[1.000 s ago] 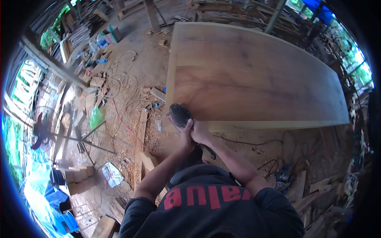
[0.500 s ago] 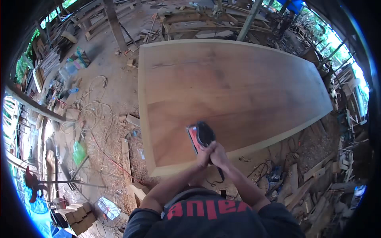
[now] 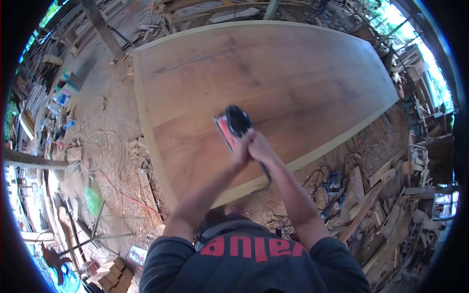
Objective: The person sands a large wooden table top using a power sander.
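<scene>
Both my hands are wrapped around the rear of a red and black power sander (image 3: pixel 238 119). My left hand (image 3: pixel 240 150) grips from the left and my right hand (image 3: pixel 260 147) from the right, close together and closed. The sander is on a large brown wooden panel (image 3: pixel 303 97) with a paler border, and its flat base faces down, mostly hidden. From behind my hands a dark cord (image 3: pixel 266 173) trails over the panel's near edge. Fingers under the handle are hidden.
Wood offcuts (image 3: pixel 381 210) and a blue power tool (image 3: pixel 334 183) lie on the floor to the right. A green plastic bag (image 3: pixel 93 200), coiled cables (image 3: pixel 102 144) and stacked wood blocks (image 3: pixel 113 274) are at left. A post (image 3: pixel 100 29) stands beyond the panel.
The sander has moved forward over the panel, away from its near edge, with both my hands still on it. My arms reach out further, and the view has shifted and turned.
</scene>
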{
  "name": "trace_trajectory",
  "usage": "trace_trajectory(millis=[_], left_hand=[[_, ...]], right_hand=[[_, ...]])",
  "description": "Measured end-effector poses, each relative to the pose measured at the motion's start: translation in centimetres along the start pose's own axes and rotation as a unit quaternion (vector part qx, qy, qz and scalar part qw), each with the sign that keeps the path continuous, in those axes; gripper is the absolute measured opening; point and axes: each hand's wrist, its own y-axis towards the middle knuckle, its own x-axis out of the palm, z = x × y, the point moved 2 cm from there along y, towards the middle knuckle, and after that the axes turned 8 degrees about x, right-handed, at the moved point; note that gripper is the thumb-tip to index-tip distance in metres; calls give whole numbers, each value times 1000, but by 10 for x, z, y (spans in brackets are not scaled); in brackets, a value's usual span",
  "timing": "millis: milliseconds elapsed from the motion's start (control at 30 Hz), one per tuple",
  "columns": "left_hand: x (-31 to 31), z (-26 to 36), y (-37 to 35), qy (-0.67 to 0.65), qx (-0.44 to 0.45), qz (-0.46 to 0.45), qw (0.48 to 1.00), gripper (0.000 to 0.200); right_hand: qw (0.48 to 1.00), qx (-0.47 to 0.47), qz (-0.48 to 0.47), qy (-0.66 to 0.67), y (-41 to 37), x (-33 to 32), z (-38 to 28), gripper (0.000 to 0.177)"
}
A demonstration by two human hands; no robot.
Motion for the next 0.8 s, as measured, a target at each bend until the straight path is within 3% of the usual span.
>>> trace_trajectory(millis=[33, 67, 100, 167, 200, 267, 500, 533, 667, 733, 767, 800], left_hand=[[23, -1, -36, 11, -40, -4, 999, 30], [23, -32, -53, 78, -49, 1, 996, 36], [32, -47, -76, 122, -76, -10, 990, 37], [42, -82, -109, 142, -123, -71, 980, 41], [46, -100, -113, 118, -141, -121, 975, 44], [62, -100, -109, 115, -153, -121, 974, 46], [81, -73, -1, 122, -110, -141, 976, 47], [88, -63, 23, 131, -51, -139, 980, 47], [112, -24, 112, 111, -43, -109, 987, 44], [95, -40, 183, 63, -49, -81, 994, 44], [103, -24, 191, 79, -13, -93, 992, 43], [111, -24, 205, 7, 14, -71, 997, 42]], right_hand=[[996, 89, -12, 16, -35, -17, 2, 15], [993, 118, -10, 18, -67, -33, 7, 15], [997, -40, 51, -43, -89, -43, 38, 15], [971, 199, -13, 129, -137, -65, 65, 14], [973, 197, -10, 117, -148, -74, 55, 14], [972, 223, 1, 68, -160, -90, 27, 23], [983, 159, 37, 81, -47, -111, 47, 11], [983, 161, 27, 81, -21, -116, 35, 8], [999, 20, 30, -40, 90, -134, 5, 18], [999, 15, -6, -43, 150, -136, 6, 27], [997, 0, -20, -69, 169, -141, -1, 27], [995, -16, -30, -94, 183, -145, -8, 27]])
